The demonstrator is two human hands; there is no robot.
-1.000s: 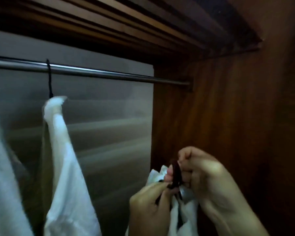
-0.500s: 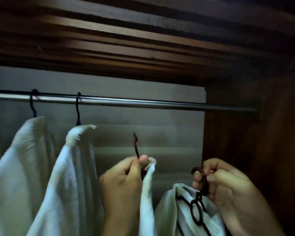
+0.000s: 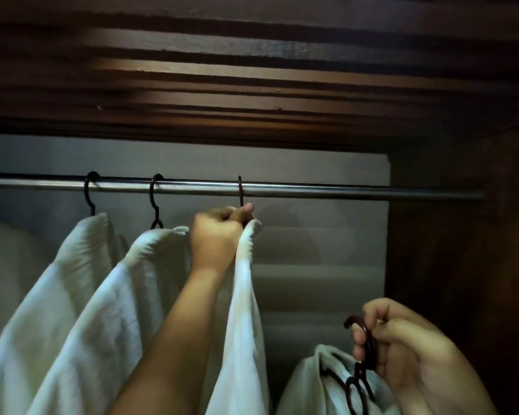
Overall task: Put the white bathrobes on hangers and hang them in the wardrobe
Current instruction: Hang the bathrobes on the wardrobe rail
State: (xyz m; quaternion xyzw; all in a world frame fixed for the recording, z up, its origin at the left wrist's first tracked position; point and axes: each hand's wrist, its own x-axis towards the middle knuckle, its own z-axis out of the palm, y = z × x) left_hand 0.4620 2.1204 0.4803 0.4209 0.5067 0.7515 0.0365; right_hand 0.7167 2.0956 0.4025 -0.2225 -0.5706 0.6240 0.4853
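A round rail of brushed metal (image 3: pixel 312 191) is seen running across the middle of the frame. Above it, the upper half is filled by a ceiling of dark, glossy wooden slats (image 3: pixel 252 70). A smooth grey back panel (image 3: pixel 327 241) is seen behind the rail, and the right edge is taken up by a red-brown wooden side wall (image 3: pixel 462 235).

At the left of the frame, a first white bathrobe of thick, ribbed terry cloth (image 3: pixel 57 280) and a second white bathrobe of the same cloth (image 3: pixel 126 295) are hung side by side. Each is carried on a thin, dark, curved hook (image 3: pixel 89 190) set over the rail.

In the centre, a third white bathrobe (image 3: pixel 246 310) is held up just under the rail by the left hand (image 3: pixel 216 235). This hand is clenched round the neck of the third hanger (image 3: pixel 240 193), dark and slim, with the soft collar bunched against the fist. The narrow hook of this hanger is laid across the rail.

At the lower right, a fourth white bathrobe (image 3: pixel 312 381) is held well below the rail. The thicker dark hook of the fourth hanger (image 3: pixel 369 344) is pinched by the curled fingers of the right hand (image 3: pixel 408 348), and an oval loop of that hanger is shown against the cloth.
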